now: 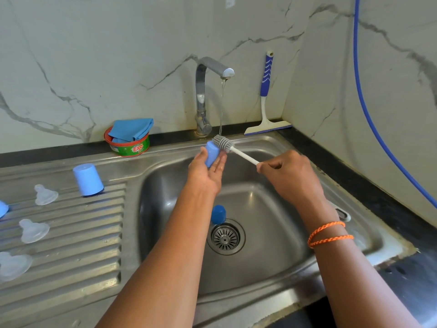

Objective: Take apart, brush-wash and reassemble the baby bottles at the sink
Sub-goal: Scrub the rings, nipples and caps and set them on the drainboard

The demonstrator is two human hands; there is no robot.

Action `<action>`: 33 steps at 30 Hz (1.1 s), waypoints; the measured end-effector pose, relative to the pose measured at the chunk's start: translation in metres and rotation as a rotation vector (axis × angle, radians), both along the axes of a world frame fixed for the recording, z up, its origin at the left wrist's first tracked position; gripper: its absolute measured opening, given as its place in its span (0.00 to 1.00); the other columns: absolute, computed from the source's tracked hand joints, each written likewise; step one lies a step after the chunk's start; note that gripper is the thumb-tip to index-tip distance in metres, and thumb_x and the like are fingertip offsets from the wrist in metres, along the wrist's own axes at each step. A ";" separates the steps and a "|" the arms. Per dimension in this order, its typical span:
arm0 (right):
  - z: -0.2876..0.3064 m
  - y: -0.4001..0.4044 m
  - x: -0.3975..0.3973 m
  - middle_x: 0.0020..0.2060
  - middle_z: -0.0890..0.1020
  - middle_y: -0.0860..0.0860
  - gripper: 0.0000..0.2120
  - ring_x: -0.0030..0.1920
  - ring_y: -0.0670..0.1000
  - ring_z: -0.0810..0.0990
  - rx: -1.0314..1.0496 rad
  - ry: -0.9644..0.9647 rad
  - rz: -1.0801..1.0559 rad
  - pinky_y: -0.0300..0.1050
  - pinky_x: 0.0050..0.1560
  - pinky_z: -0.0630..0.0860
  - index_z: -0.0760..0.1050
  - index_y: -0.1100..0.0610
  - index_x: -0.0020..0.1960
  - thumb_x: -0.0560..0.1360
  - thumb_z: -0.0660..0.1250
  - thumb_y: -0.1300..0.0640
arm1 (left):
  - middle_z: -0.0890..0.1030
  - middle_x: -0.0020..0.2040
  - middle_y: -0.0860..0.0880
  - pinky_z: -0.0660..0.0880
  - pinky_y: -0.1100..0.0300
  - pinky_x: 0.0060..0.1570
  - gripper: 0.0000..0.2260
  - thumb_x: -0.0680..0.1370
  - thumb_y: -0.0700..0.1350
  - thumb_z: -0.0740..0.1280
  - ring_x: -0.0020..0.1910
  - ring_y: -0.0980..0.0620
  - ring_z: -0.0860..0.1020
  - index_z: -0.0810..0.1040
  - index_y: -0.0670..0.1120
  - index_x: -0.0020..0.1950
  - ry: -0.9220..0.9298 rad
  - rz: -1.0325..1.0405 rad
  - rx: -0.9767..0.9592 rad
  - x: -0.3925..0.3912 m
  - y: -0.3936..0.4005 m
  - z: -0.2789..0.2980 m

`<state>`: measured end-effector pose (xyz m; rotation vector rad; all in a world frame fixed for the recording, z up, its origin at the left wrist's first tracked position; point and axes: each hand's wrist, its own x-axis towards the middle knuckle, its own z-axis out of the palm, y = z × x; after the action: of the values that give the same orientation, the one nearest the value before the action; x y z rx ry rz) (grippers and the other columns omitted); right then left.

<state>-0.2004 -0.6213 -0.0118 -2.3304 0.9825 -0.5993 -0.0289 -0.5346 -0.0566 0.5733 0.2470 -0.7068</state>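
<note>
Two hands work under the running tap [214,69]: the left hand [205,170] cradles a small blue bottle cap [211,153] on its palm and loosely curved fingers, thumb at the cap's side, while the right hand [289,174] has its grip clenched round the white handle of the bottle brush [223,143], whose grey bristle head lies against the cap's upper end, right where the stream lands. To do this step well, the person would likely turn the cap slowly in the palm so the bristles reach every side, then work the head into the hollow, keeping both over the sink [272,268] so a slip drops the wet cap into the basin. Another dark blue piece [218,214] lies by the drain [225,237], seemingly awaiting its turn. On the ribbed draining board [71,245] of the worktop stand a larger blue cap [88,179] upended and three clear teats [45,194], apart from one another.
</note>
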 end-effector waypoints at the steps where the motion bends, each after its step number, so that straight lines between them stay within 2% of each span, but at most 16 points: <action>1: 0.000 0.000 0.001 0.25 0.72 0.50 0.24 0.29 0.55 0.70 -0.013 -0.003 -0.019 0.44 0.32 0.66 0.76 0.44 0.24 0.79 0.71 0.48 | 0.82 0.58 0.33 0.81 0.45 0.62 0.17 0.83 0.42 0.68 0.54 0.37 0.85 0.73 0.38 0.71 -0.017 -0.041 0.006 -0.003 -0.001 -0.001; 3: -0.001 0.000 0.003 0.27 0.75 0.50 0.25 0.30 0.56 0.72 -0.028 -0.030 -0.040 0.44 0.32 0.66 0.75 0.41 0.24 0.79 0.70 0.48 | 0.82 0.58 0.32 0.81 0.45 0.60 0.16 0.83 0.41 0.69 0.54 0.36 0.86 0.74 0.38 0.69 -0.055 -0.116 0.013 -0.010 -0.001 -0.001; 6: -0.001 -0.001 0.004 0.27 0.78 0.49 0.18 0.27 0.50 0.70 0.029 -0.086 0.000 0.43 0.30 0.66 0.81 0.50 0.31 0.80 0.71 0.49 | 0.83 0.56 0.32 0.80 0.44 0.62 0.13 0.83 0.41 0.69 0.54 0.36 0.86 0.75 0.38 0.66 -0.060 -0.139 0.007 -0.013 -0.003 0.001; 9: -0.001 -0.002 0.003 0.25 0.75 0.50 0.15 0.27 0.49 0.68 0.082 -0.072 0.066 0.44 0.32 0.68 0.86 0.56 0.37 0.78 0.73 0.48 | 0.83 0.54 0.34 0.81 0.44 0.62 0.14 0.83 0.40 0.69 0.50 0.37 0.86 0.75 0.39 0.67 -0.024 -0.035 -0.005 -0.006 -0.001 0.000; 12: -0.001 -0.004 0.000 0.27 0.76 0.55 0.15 0.29 0.52 0.70 0.074 -0.027 0.075 0.47 0.34 0.70 0.86 0.58 0.41 0.77 0.73 0.47 | 0.81 0.59 0.34 0.82 0.45 0.59 0.17 0.82 0.40 0.69 0.53 0.37 0.84 0.75 0.40 0.70 0.003 0.055 -0.010 0.002 -0.003 -0.006; 16: 0.000 -0.006 -0.003 0.28 0.77 0.57 0.17 0.32 0.62 0.74 0.011 -0.039 -0.010 0.53 0.34 0.75 0.84 0.58 0.35 0.77 0.73 0.48 | 0.82 0.59 0.34 0.83 0.45 0.57 0.16 0.81 0.40 0.71 0.51 0.36 0.86 0.76 0.40 0.69 -0.013 0.020 -0.032 -0.004 -0.007 -0.007; 18: 0.000 -0.006 -0.002 0.30 0.80 0.58 0.17 0.34 0.64 0.76 0.004 -0.066 -0.021 0.53 0.34 0.75 0.83 0.56 0.34 0.78 0.73 0.48 | 0.82 0.59 0.33 0.83 0.45 0.55 0.16 0.81 0.39 0.71 0.50 0.36 0.86 0.76 0.40 0.68 -0.027 -0.015 -0.037 -0.009 -0.007 -0.006; 21: 0.001 -0.003 0.000 0.25 0.76 0.52 0.16 0.28 0.52 0.69 0.023 -0.094 0.012 0.45 0.30 0.67 0.84 0.56 0.35 0.78 0.73 0.49 | 0.82 0.59 0.32 0.82 0.43 0.59 0.15 0.80 0.39 0.72 0.52 0.35 0.86 0.77 0.40 0.66 -0.010 -0.024 -0.053 -0.011 -0.007 -0.006; 23: 0.002 0.000 0.001 0.25 0.74 0.53 0.15 0.27 0.48 0.68 0.049 -0.084 0.051 0.44 0.30 0.67 0.86 0.58 0.38 0.78 0.73 0.49 | 0.81 0.59 0.32 0.82 0.44 0.59 0.15 0.80 0.40 0.72 0.52 0.36 0.86 0.77 0.41 0.66 0.026 0.019 -0.064 -0.008 -0.007 -0.005; 26: 0.002 -0.001 0.000 0.30 0.78 0.60 0.15 0.29 0.49 0.70 0.058 -0.040 0.081 0.50 0.32 0.71 0.86 0.58 0.40 0.77 0.74 0.48 | 0.81 0.59 0.34 0.82 0.45 0.59 0.16 0.80 0.41 0.73 0.52 0.38 0.85 0.78 0.41 0.67 0.084 0.121 -0.079 -0.001 -0.005 -0.006; 28: 0.002 -0.002 -0.001 0.27 0.77 0.57 0.15 0.28 0.51 0.71 0.038 -0.030 0.040 0.49 0.31 0.70 0.86 0.57 0.37 0.78 0.73 0.48 | 0.81 0.59 0.34 0.83 0.45 0.57 0.16 0.80 0.40 0.73 0.50 0.38 0.86 0.77 0.41 0.68 0.068 0.124 -0.090 -0.001 -0.006 -0.007; 31: 0.001 -0.002 0.000 0.26 0.77 0.53 0.18 0.28 0.53 0.71 0.023 -0.051 -0.017 0.47 0.31 0.69 0.82 0.51 0.31 0.79 0.73 0.48 | 0.81 0.60 0.34 0.85 0.48 0.51 0.14 0.81 0.41 0.72 0.48 0.39 0.87 0.79 0.45 0.66 -0.020 0.025 -0.037 -0.008 -0.009 -0.007; 33: 0.001 -0.002 0.001 0.26 0.75 0.54 0.19 0.27 0.53 0.70 0.030 -0.070 -0.021 0.46 0.30 0.68 0.81 0.54 0.32 0.79 0.73 0.49 | 0.81 0.60 0.36 0.85 0.52 0.49 0.15 0.81 0.41 0.71 0.48 0.41 0.87 0.79 0.49 0.68 -0.081 -0.024 0.011 -0.010 -0.009 -0.006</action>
<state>-0.1994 -0.6238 -0.0108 -2.2597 0.9787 -0.6656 -0.0391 -0.5439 -0.0626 0.6147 0.1685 -0.7040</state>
